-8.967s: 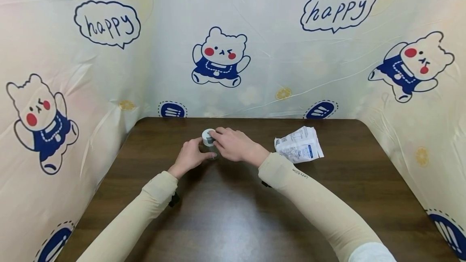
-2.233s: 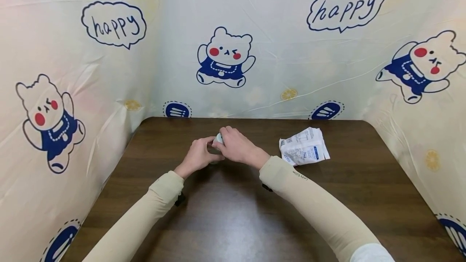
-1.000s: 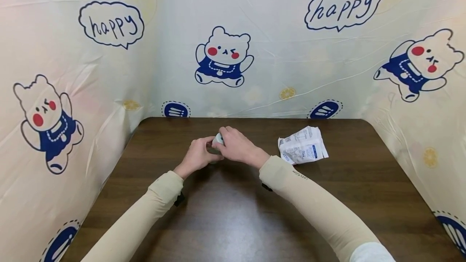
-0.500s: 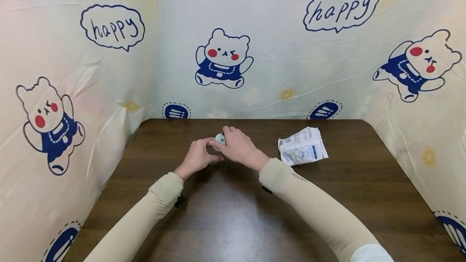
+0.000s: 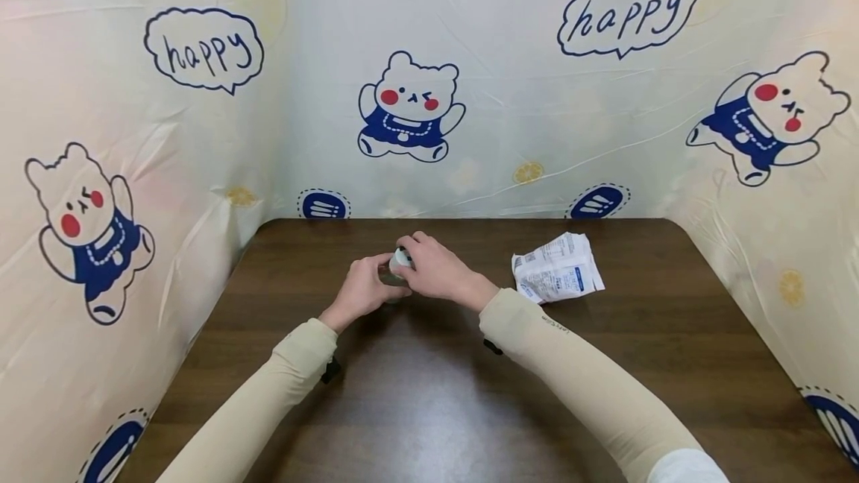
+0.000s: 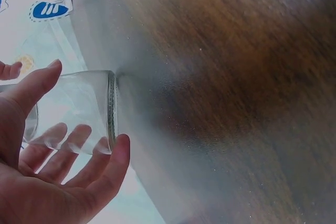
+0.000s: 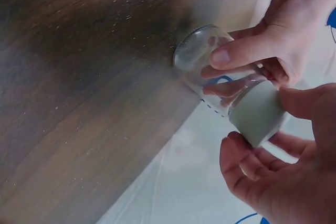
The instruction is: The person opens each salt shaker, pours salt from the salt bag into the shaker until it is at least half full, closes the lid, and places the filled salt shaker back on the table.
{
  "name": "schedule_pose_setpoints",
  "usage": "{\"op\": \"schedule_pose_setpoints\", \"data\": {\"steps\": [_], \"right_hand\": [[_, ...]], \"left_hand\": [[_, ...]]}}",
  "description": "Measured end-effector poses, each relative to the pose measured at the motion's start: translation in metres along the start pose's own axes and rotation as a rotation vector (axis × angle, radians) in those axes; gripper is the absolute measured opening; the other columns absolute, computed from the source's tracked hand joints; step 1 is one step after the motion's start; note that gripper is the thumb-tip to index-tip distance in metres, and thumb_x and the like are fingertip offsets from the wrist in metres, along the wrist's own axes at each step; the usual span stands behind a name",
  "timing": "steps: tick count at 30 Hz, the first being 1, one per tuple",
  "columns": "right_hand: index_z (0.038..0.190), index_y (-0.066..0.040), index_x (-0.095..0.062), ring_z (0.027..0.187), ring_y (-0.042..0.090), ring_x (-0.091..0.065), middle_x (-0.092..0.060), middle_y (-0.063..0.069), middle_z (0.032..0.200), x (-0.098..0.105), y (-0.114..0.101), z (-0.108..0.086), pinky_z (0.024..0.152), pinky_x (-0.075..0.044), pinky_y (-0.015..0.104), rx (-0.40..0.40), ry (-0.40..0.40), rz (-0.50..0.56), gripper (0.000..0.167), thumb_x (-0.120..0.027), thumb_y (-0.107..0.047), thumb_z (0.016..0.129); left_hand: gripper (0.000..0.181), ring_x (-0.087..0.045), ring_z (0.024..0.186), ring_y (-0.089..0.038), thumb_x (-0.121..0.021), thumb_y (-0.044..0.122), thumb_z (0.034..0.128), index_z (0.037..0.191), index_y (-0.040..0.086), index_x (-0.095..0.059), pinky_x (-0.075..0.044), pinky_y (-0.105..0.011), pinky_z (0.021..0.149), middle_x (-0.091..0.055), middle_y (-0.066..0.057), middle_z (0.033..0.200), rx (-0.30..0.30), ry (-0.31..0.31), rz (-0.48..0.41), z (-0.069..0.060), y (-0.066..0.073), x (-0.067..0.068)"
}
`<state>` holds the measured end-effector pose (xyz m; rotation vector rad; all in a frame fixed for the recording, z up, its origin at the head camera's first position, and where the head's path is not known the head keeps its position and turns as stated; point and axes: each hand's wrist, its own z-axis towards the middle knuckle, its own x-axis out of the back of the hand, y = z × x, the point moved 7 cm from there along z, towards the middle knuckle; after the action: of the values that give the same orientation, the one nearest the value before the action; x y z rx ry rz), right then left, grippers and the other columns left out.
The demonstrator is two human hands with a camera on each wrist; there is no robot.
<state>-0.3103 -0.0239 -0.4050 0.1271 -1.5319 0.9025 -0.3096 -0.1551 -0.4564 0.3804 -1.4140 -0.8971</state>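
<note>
My left hand (image 5: 362, 288) is curled round a clear glass jar (image 6: 79, 103), thumb on one side and fingers on the other. The jar's base meets the table, as the right wrist view shows. A pale green-white cap (image 7: 258, 113) sits at the jar's top end; whether it is screwed tight I cannot tell. My right hand (image 7: 294, 166) holds that cap between thumb and fingers. No contents are visible through the glass. From the head view, the hands cover most of the jar and part of the cap (image 5: 401, 257).
A crumpled white packet (image 5: 558, 269) with blue and black print lies to the right of my hands, on the dark wooden table (image 5: 429, 393). Behind and at both sides hangs a pale curtain (image 5: 496, 80) with printed bears and the word "happy".
Earlier the right fingers lay over the cap's top; now they grip its side. Over the last half second the right fingers have shifted round the cap, while the left hand and the packet stay put.
</note>
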Motion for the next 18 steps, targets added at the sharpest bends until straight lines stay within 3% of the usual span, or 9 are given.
{"op": "schedule_pose_setpoints", "data": {"steps": [4, 9, 11, 14, 18], "right_hand": [[0.146, -0.003, -0.056, 0.108, 0.024, -0.057, -0.058, 0.014, 0.132, 0.0026, -0.0014, -0.0031, 0.093, -0.052, 0.038, -0.002, -0.003, 0.034, 0.047, -0.067, -0.026, 0.105], [0.138, -0.002, -0.057, 0.095, 0.022, -0.059, -0.061, 0.011, 0.118, 0.0035, 0.0038, -0.0043, 0.079, -0.055, 0.036, -0.118, 0.038, -0.032, 0.062, -0.059, -0.055, 0.105], [0.131, -0.001, -0.059, 0.089, 0.021, -0.059, -0.062, 0.01, 0.11, 0.0034, 0.0053, -0.0035, 0.074, -0.054, 0.036, -0.144, 0.05, -0.045, 0.064, -0.056, -0.059, 0.105], [0.127, -0.001, -0.06, 0.086, 0.021, -0.059, -0.061, 0.009, 0.106, 0.003, 0.0052, -0.0013, 0.073, -0.054, 0.034, -0.136, 0.043, -0.016, 0.057, -0.057, -0.054, 0.106], [0.135, -0.002, -0.058, 0.095, 0.021, -0.059, -0.06, 0.011, 0.118, 0.0028, 0.0028, 0.001, 0.083, -0.054, 0.034, -0.087, 0.002, 0.029, 0.049, -0.062, -0.042, 0.107]], "left_hand": [[0.06, -0.07, 0.108, -0.029, -0.095, 0.018, 0.081, 0.134, 0.003, -0.069, -0.056, -0.05, 0.093, -0.074, -0.012, 0.121, -0.006, 0.003, -0.001, 0.0002, -0.0004, -0.0013], [0.058, -0.069, 0.108, -0.026, -0.095, 0.019, 0.0807, 0.131, 0.006, -0.071, -0.056, -0.048, 0.094, -0.074, -0.01, 0.121, 0.014, -0.008, 0.001, 0.0009, -0.0021, -0.0043], [0.054, -0.07, 0.107, -0.026, -0.095, 0.019, 0.0807, 0.129, 0.006, -0.073, -0.057, -0.048, 0.093, -0.074, -0.009, 0.12, 0.009, -0.004, 0.003, 0.0007, -0.0017, -0.0046], [0.053, -0.07, 0.105, -0.026, -0.095, 0.018, 0.0801, 0.127, 0.007, -0.073, -0.057, -0.047, 0.092, -0.075, -0.009, 0.119, 0.004, 0.004, -0.005, 0.0004, -0.0008, -0.0034], [0.057, -0.071, 0.107, -0.027, -0.096, 0.018, 0.0798, 0.13, 0.005, -0.072, -0.058, -0.047, 0.093, -0.074, -0.01, 0.123, -0.002, 0.006, -0.011, 0.0005, -0.0005, -0.0014]]}}
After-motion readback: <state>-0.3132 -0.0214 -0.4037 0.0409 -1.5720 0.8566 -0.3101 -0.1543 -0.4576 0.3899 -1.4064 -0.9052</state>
